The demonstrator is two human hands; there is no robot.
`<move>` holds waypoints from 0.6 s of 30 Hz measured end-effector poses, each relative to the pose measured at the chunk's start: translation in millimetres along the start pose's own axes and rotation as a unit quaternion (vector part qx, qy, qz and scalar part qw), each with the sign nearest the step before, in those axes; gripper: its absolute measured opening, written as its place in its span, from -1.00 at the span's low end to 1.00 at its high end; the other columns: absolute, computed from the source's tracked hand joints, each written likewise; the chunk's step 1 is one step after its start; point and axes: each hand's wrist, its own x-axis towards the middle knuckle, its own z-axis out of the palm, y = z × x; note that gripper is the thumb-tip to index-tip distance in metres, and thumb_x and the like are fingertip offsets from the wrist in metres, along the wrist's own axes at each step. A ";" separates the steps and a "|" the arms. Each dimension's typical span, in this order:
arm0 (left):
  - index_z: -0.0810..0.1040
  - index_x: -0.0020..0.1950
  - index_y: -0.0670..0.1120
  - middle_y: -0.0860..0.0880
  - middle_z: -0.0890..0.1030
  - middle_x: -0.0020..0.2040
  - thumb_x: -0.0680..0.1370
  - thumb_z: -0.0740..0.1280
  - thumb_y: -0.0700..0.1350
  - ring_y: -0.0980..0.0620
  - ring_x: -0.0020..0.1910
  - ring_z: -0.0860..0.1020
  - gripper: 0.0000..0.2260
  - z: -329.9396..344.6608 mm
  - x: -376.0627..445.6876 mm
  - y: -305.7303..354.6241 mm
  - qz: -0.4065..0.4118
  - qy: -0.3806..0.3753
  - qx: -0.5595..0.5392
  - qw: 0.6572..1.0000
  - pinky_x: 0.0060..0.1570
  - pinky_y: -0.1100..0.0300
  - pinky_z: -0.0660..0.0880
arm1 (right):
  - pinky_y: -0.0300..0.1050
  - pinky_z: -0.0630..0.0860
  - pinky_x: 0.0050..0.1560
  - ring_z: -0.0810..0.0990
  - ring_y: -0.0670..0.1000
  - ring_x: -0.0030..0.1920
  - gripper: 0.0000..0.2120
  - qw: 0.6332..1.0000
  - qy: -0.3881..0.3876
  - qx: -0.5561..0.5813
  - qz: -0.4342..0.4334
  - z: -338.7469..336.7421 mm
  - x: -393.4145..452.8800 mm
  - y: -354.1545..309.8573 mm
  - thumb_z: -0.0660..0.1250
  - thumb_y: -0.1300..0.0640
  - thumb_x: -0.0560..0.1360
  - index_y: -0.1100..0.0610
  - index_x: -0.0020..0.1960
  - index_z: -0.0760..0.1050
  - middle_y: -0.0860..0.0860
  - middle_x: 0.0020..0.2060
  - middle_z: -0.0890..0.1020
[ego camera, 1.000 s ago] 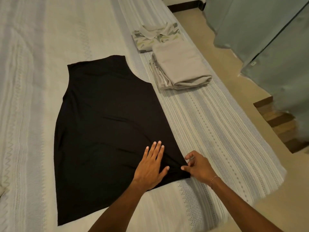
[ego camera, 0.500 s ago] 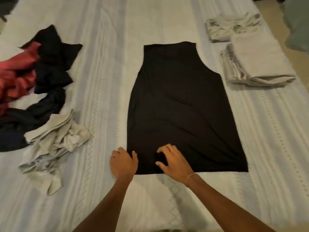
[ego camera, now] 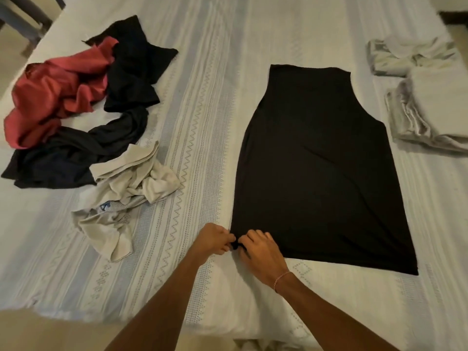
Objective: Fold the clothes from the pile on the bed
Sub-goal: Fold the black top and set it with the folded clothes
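Since the earlier frame both hands have come together at the lower left corner of the black top (ego camera: 314,168). The left hand (ego camera: 212,238) and right hand (ego camera: 260,250) pinch this corner with curled fingers. The top lies flat on the bed (ego camera: 207,102), centre right; the unfolded pile (ego camera: 76,117) is upper left, the folded stack (ego camera: 430,110) upper right.

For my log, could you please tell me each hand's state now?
Left hand: pinching the black top's corner.
Right hand: pinching the same corner.
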 end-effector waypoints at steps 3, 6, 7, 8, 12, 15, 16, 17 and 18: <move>0.60 -0.09 -0.26 -0.22 0.60 -0.26 0.57 0.39 -0.26 -0.02 -0.38 0.57 -0.93 -4.5 -2.2 2.0 -0.018 -0.006 -0.004 1.000 -0.40 0.25 0.49 | -0.11 0.47 0.05 0.51 -0.04 0.02 -0.76 1.000 -0.018 0.000 -0.013 -1.7 1.0 -3.1 0.19 -0.05 0.65 -0.01 0.14 0.59 -0.05 0.02 0.56; 0.58 -0.08 -0.26 -0.22 0.65 -0.25 0.59 0.36 -0.25 0.01 -0.43 0.55 -0.91 -3.6 2.2 0.6 -0.026 -0.018 0.063 0.997 -0.40 0.27 0.48 | -0.12 0.43 0.17 0.44 -0.05 0.13 -0.69 0.997 -0.075 0.022 0.003 -3.0 4.8 -1.0 0.15 -0.11 0.66 -0.04 0.29 0.54 -0.06 0.13 0.51; 0.62 -0.07 -0.29 -0.20 0.70 -0.24 0.59 0.38 -0.20 0.02 -0.42 0.58 -0.86 -4.0 5.3 -0.2 -0.028 -0.011 0.097 0.995 -0.35 0.26 0.52 | -0.14 0.42 0.16 0.44 -0.07 0.12 -0.67 0.996 -0.083 0.033 0.004 -4.4 7.3 -0.1 0.17 -0.14 0.65 -0.05 0.31 0.53 -0.07 0.14 0.50; 0.65 -0.07 -0.26 -0.15 0.72 -0.25 0.58 0.42 -0.14 0.03 -0.40 0.61 -0.83 -6.4 8.2 -0.1 -0.024 -0.002 0.137 0.990 -0.29 0.24 0.56 | -0.17 0.42 0.13 0.44 -0.09 0.10 -0.65 0.995 -0.094 0.043 0.004 -6.4 9.6 0.4 0.18 -0.18 0.63 -0.07 0.31 0.53 -0.09 0.13 0.50; 0.68 -0.20 -0.11 0.03 0.69 -0.37 0.49 0.51 0.03 0.09 -0.36 0.68 -0.78 -21.0 25.2 19.2 0.033 0.036 0.256 0.965 -0.12 0.14 0.67 | -0.25 0.53 0.05 0.52 -0.14 0.01 -0.69 0.987 -0.115 0.108 0.027 -25.6 25.0 13.3 0.25 -0.18 0.62 -0.06 0.26 0.56 -0.14 0.07 0.53; 0.63 -0.19 -0.08 0.03 0.69 -0.35 0.51 0.50 -0.01 0.10 -0.35 0.67 -0.82 -31.8 42.0 53.4 0.095 0.090 0.197 0.972 -0.11 0.08 0.67 | -0.28 0.55 0.03 0.55 -0.16 -0.03 -0.77 0.985 -0.094 0.134 0.046 -48.0 47.1 33.8 0.29 -0.11 0.62 -0.05 0.19 0.59 -0.16 0.04 0.53; 0.61 -0.19 -0.07 0.03 0.69 -0.33 0.52 0.48 -0.04 0.09 -0.33 0.67 -0.84 -34.7 49.2 65.7 0.109 0.103 0.170 0.974 -0.09 0.05 0.67 | -0.25 0.57 0.04 0.56 -0.16 -0.03 -0.79 0.985 -0.088 0.142 0.054 -56.6 56.3 41.0 0.30 -0.09 0.62 -0.04 0.17 0.59 -0.17 0.03 0.53; 0.61 -0.19 -0.06 0.02 0.69 -0.32 0.54 0.47 -0.07 0.08 -0.31 0.68 -0.86 -37.1 57.9 78.4 0.123 0.114 0.146 0.975 -0.07 0.02 0.67 | -0.22 0.58 0.06 0.56 -0.16 -0.03 -0.81 0.984 -0.084 0.146 0.058 -64.8 66.8 48.2 0.31 -0.07 0.61 -0.04 0.16 0.60 -0.17 0.02 0.54; 0.61 -0.19 -0.06 0.01 0.69 -0.30 0.55 0.45 -0.10 0.06 -0.29 0.67 -0.88 -39.1 67.9 91.6 0.137 0.123 0.129 0.974 -0.05 -0.01 0.67 | -0.20 0.58 0.07 0.57 -0.17 -0.03 -0.82 0.984 -0.082 0.147 0.062 -72.7 78.9 56.5 0.31 -0.05 0.61 -0.04 0.15 0.60 -0.18 0.02 0.54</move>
